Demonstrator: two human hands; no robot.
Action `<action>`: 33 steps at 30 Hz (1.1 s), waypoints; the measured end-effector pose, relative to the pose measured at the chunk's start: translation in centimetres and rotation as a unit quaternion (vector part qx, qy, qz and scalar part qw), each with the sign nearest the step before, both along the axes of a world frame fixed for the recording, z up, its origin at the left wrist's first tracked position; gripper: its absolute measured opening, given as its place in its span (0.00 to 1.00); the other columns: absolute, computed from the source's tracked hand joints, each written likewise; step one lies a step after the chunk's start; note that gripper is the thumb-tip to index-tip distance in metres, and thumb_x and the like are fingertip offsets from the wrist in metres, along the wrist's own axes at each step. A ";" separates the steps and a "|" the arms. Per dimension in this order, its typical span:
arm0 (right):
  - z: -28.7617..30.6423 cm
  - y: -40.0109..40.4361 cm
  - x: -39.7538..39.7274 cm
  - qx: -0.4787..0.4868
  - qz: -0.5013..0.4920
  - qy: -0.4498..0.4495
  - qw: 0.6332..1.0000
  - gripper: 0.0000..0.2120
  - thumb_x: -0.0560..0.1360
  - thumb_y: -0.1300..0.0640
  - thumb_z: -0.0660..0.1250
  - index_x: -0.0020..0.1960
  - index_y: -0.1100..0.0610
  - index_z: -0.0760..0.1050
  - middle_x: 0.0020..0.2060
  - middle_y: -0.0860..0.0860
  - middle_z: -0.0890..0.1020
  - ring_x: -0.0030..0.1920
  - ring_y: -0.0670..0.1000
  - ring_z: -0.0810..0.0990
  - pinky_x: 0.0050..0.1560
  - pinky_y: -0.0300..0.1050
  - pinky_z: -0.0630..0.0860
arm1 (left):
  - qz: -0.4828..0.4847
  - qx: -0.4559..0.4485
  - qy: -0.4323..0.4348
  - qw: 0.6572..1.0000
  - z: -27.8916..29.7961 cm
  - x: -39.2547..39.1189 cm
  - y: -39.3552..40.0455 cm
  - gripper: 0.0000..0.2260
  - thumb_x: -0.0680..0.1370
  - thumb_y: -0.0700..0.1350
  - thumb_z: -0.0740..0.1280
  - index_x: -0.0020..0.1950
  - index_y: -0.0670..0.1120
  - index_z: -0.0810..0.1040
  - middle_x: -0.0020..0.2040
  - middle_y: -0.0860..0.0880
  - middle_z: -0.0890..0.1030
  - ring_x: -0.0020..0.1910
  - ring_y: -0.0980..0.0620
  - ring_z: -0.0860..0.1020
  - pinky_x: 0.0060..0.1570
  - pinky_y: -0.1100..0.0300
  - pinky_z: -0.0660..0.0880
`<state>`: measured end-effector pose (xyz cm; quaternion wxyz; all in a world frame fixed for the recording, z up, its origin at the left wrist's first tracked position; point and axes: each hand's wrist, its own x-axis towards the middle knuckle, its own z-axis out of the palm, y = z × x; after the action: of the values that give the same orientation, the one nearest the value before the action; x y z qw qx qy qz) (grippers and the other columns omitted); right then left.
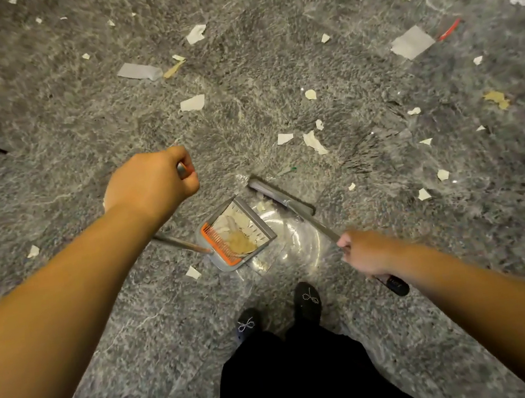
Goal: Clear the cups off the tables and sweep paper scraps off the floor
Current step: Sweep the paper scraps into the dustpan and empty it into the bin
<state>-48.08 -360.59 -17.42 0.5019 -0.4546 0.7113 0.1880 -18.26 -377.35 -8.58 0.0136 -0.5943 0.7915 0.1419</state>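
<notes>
Warm overhead light glares off the polished floor (292, 238) — edges blurred, bowed by the wide lens.

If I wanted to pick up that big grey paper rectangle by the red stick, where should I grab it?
Grab the grey paper rectangle by one of its corners, reaching down from above. It lies flat on the floor, so there is no side to squeeze. The corner away from the red stick looks easiest, because nothing crowds it there.
</notes>
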 end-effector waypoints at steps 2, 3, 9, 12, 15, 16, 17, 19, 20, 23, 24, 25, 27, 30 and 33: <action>0.3 1.1 1.7 0.001 0.015 -0.007 1.000 0.15 0.81 0.56 0.58 0.68 0.51 0.67 0.44 0.50 0.77 0.33 0.46 0.79 0.26 0.37 0.70 | 0.000 -0.002 0.003 1.000 0.0 0.1 0.1 0.04 0.74 0.51 0.69 0.43 0.55 0.75 0.36 0.50 0.78 0.36 0.44 0.73 0.32 0.58 0.66; 0.4 1.6 2.7 0.003 0.019 -0.012 1.000 0.15 0.81 0.56 0.58 0.67 0.51 0.67 0.45 0.50 0.78 0.33 0.46 0.79 0.27 0.37 0.69 | -0.003 -0.004 0.002 1.000 0.1 0.2 0.2 0.03 0.74 0.51 0.68 0.44 0.54 0.75 0.38 0.49 0.79 0.36 0.43 0.74 0.32 0.58 0.66; 1.6 4.6 8.1 0.016 -0.046 -0.090 0.995 0.15 0.81 0.52 0.59 0.67 0.51 0.67 0.45 0.54 0.83 0.30 0.47 0.79 0.23 0.31 0.67 | -0.010 0.003 0.015 1.000 0.3 1.0 0.5 0.04 0.75 0.52 0.68 0.44 0.55 0.74 0.41 0.48 0.81 0.38 0.44 0.73 0.33 0.57 0.66; 2.7 5.7 9.2 -0.001 -0.130 -0.124 0.984 0.16 0.81 0.53 0.60 0.68 0.54 0.67 0.36 0.48 0.78 0.23 0.43 0.75 0.22 0.30 0.66 | -0.008 0.007 0.027 1.000 0.4 1.7 0.8 0.05 0.76 0.53 0.68 0.46 0.54 0.75 0.43 0.48 0.82 0.40 0.43 0.76 0.34 0.56 0.67; 3.5 6.6 9.8 -0.022 -0.227 -0.139 0.964 0.15 0.80 0.56 0.61 0.66 0.57 0.69 0.32 0.50 0.76 0.20 0.44 0.72 0.23 0.35 0.69 | -0.007 0.011 0.042 0.999 0.5 2.3 1.2 0.05 0.76 0.53 0.68 0.46 0.54 0.75 0.44 0.48 0.82 0.42 0.41 0.77 0.35 0.56 0.69; 3.7 6.9 9.9 -0.032 -0.259 -0.142 0.955 0.15 0.80 0.57 0.62 0.66 0.58 0.70 0.31 0.51 0.75 0.19 0.44 0.71 0.21 0.35 0.68 | -0.007 0.012 0.044 0.999 0.5 2.5 1.2 0.05 0.76 0.54 0.68 0.46 0.54 0.75 0.44 0.48 0.82 0.42 0.41 0.77 0.35 0.56 0.69; 4.0 7.1 9.9 -0.040 -0.284 -0.143 0.947 0.14 0.80 0.58 0.62 0.65 0.58 0.71 0.30 0.53 0.75 0.17 0.44 0.70 0.20 0.35 0.67 | -0.008 0.013 0.045 0.999 0.5 2.7 1.3 0.05 0.76 0.54 0.68 0.45 0.54 0.74 0.44 0.48 0.82 0.42 0.41 0.77 0.35 0.56 0.69; 4.5 7.5 9.9 -0.046 -0.318 -0.144 0.936 0.12 0.80 0.58 0.62 0.63 0.57 0.71 0.29 0.55 0.74 0.16 0.45 0.68 0.21 0.36 0.66 | -0.010 0.013 0.051 0.999 0.6 3.0 1.4 0.05 0.76 0.53 0.68 0.45 0.54 0.74 0.44 0.49 0.83 0.41 0.43 0.76 0.35 0.56 0.68; 4.8 7.6 9.9 -0.046 -0.331 -0.148 0.931 0.12 0.80 0.58 0.62 0.63 0.57 0.71 0.29 0.55 0.74 0.17 0.46 0.68 0.21 0.36 0.66 | -0.010 0.013 0.053 0.998 0.6 3.2 1.5 0.05 0.76 0.54 0.68 0.45 0.54 0.74 0.45 0.49 0.83 0.40 0.43 0.76 0.35 0.56 0.68; 5.7 7.7 9.8 -0.054 -0.363 -0.149 0.918 0.10 0.80 0.58 0.62 0.61 0.55 0.71 0.29 0.55 0.73 0.17 0.46 0.68 0.21 0.37 0.67 | -0.008 0.006 0.052 0.999 0.6 3.7 1.7 0.05 0.76 0.53 0.68 0.44 0.55 0.74 0.45 0.50 0.83 0.40 0.43 0.76 0.35 0.56 0.68; 6.0 7.7 9.7 -0.060 -0.372 -0.147 0.914 0.09 0.80 0.58 0.62 0.60 0.55 0.71 0.29 0.55 0.73 0.17 0.47 0.68 0.21 0.37 0.67 | -0.009 0.004 0.052 0.999 0.6 3.8 1.8 0.05 0.76 0.53 0.68 0.44 0.55 0.74 0.45 0.50 0.83 0.40 0.44 0.75 0.34 0.56 0.67; 6.3 7.7 9.6 -0.065 -0.381 -0.146 0.911 0.09 0.80 0.58 0.62 0.60 0.55 0.71 0.29 0.56 0.74 0.17 0.47 0.68 0.21 0.37 0.67 | -0.010 0.002 0.053 0.999 0.6 4.0 1.8 0.05 0.76 0.53 0.68 0.44 0.55 0.73 0.44 0.50 0.83 0.39 0.44 0.74 0.34 0.57 0.67; 6.8 7.6 9.4 -0.070 -0.401 -0.150 0.901 0.09 0.80 0.59 0.62 0.60 0.54 0.71 0.29 0.56 0.73 0.18 0.47 0.68 0.21 0.37 0.67 | -0.011 -0.002 0.054 0.998 0.6 4.2 1.9 0.05 0.76 0.54 0.67 0.44 0.55 0.73 0.44 0.50 0.83 0.39 0.44 0.75 0.33 0.57 0.67; 7.3 7.6 8.9 -0.073 -0.438 -0.158 0.882 0.10 0.81 0.59 0.60 0.61 0.54 0.70 0.28 0.56 0.72 0.18 0.48 0.67 0.20 0.35 0.64 | -0.016 0.003 0.055 0.998 0.7 4.4 2.1 0.05 0.76 0.54 0.67 0.44 0.55 0.74 0.44 0.49 0.83 0.40 0.43 0.77 0.33 0.57 0.69; 7.8 7.6 8.4 -0.076 -0.457 -0.163 0.871 0.11 0.81 0.59 0.60 0.63 0.55 0.70 0.28 0.56 0.72 0.19 0.48 0.67 0.20 0.36 0.64 | -0.016 0.019 0.058 0.998 0.9 4.3 2.0 0.04 0.77 0.53 0.66 0.45 0.55 0.75 0.42 0.50 0.82 0.38 0.45 0.77 0.31 0.58 0.68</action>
<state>-39.72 -353.03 -9.60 0.6049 -0.1397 0.7596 -0.1937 -13.93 -375.37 -7.70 -0.0189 -0.5723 0.7973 0.1909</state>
